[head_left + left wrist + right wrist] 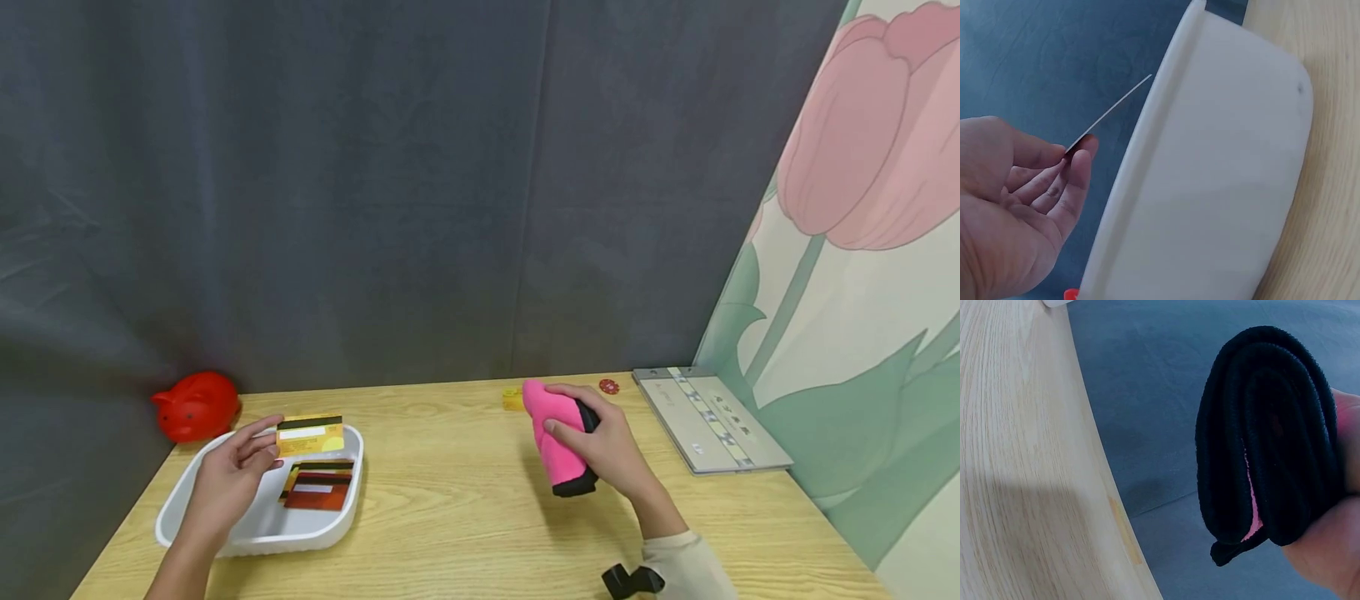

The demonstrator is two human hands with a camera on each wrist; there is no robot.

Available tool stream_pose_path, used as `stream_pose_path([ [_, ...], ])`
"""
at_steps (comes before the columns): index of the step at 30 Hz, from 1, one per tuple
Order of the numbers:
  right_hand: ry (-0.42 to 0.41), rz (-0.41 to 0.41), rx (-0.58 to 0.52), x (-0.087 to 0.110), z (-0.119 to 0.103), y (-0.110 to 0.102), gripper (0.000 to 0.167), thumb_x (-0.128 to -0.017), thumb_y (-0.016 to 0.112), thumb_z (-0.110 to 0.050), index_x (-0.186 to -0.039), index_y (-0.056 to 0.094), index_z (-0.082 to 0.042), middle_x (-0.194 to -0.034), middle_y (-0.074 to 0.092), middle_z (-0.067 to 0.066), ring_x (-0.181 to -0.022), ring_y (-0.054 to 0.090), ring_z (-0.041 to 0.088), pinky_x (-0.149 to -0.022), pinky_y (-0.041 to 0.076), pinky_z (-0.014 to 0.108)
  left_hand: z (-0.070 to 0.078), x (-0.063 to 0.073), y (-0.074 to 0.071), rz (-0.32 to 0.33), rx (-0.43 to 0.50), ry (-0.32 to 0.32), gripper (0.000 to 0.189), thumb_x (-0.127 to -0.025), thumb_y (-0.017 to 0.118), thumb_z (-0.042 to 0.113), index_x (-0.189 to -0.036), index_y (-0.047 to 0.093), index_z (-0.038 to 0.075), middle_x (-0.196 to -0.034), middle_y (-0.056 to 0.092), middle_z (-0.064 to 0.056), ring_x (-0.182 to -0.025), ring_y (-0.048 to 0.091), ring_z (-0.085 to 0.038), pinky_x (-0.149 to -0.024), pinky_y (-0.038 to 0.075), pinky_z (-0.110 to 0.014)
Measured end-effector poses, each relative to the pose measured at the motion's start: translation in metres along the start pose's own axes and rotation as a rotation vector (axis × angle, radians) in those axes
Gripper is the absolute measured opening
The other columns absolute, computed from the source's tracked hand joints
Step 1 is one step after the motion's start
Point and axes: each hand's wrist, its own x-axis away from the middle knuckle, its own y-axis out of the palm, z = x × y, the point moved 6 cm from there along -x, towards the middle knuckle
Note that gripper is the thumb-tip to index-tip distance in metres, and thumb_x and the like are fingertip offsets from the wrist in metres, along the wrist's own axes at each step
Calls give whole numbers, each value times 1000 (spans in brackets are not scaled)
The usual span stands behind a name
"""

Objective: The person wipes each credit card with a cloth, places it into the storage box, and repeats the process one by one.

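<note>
My left hand (231,483) pinches a yellow bank card (310,435) with a dark stripe between thumb and fingers. The card is above the white tray (358,492); the left wrist view shows it edge-on beside the tray's outer wall (1210,162). In the tray lie overlapping cards, with a red-orange card (317,497) on top. My right hand (611,446) grips a folded pink-and-black cloth (553,433), held above the table. From the right wrist, its black folded layers (1266,444) show, with a sliver of pink inside.
A red piggy bank (198,407) stands behind the tray at the left. A small yellow item (513,400), partly behind the cloth, and a red poker chip (609,387) lie along the back edge. A grey book (712,421) lies at the right by the wall. A dark curtain (420,192) hangs behind.
</note>
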Motion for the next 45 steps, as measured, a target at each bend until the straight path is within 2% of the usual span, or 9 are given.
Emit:
stream_pose_path([
  [3, -5, -3, -3, 0, 0, 0, 47, -91, 80, -24, -135, 65, -27, -126, 63, 12, -92, 67, 26, -70, 61, 34, -3, -1, 1, -12, -83, -19, 41, -102, 57, 3, -144, 58, 3, -120, 75, -16, -81, 69, 4, -75, 59, -15],
  [6, -6, -4, -2, 0, 0, 1, 47, -91, 80, -24, -135, 65, -27, -127, 63, 11, -93, 67, 26, -70, 61, 34, -8, -2, 3, -53, -138, -56, 42, -103, 57, 4, -145, 57, 5, -126, 71, -25, -81, 70, 1, -75, 59, -17],
  [14, -9, -6, 6, -1, 0, 2, 47, -91, 81, -24, -135, 65, -28, -127, 63, 11, -94, 66, 26, -71, 61, 33, -15, -4, 10, -112, -151, -85, 43, -101, 58, 2, -144, 57, 2, -126, 71, -25, -84, 69, 6, -78, 62, -22],
  [22, -19, -5, 10, -1, -2, 3, 47, -90, 81, -24, -134, 65, -28, -127, 64, 9, -94, 66, 26, -71, 61, 33, -20, -5, 13, -149, -144, -121, 44, -100, 62, 6, -144, 57, 2, -127, 71, -24, -85, 72, -1, -78, 63, -24],
  [27, -33, -4, 16, -1, -2, 4, 46, -90, 81, -22, -134, 66, -27, -127, 64, 8, -94, 66, 25, -71, 60, 32, -26, -5, 15, -184, -123, -153, 46, -101, 63, 8, -147, 56, 4, -132, 69, -23, -89, 70, 5, -81, 62, -24],
  [32, -33, -7, 12, 0, -2, 4, 47, -90, 81, -22, -134, 66, -27, -127, 64, 8, -93, 66, 24, -72, 61, 32, -30, -7, 18, -208, -73, -149, 48, -101, 63, 7, -147, 54, 0, -133, 68, -25, -91, 67, 8, -82, 62, -22],
  [37, -35, -8, 19, -1, -1, 5, 47, -90, 81, -22, -134, 66, -26, -127, 64, 9, -93, 66, 23, -71, 61, 31, -33, -8, 23, -236, -22, -156, 50, -99, 64, 5, -147, 53, -3, -131, 69, -25, -92, 68, 5, -81, 60, -20],
  [45, -42, -12, 32, -1, 1, 7, 46, -91, 80, -23, -135, 65, -23, -127, 64, 11, -93, 65, 22, -71, 60, 30, -37, -9, 25, -249, -11, -164, 47, -99, 60, 1, -145, 54, -7, -125, 72, -24, -88, 69, 2, -81, 62, -23],
])
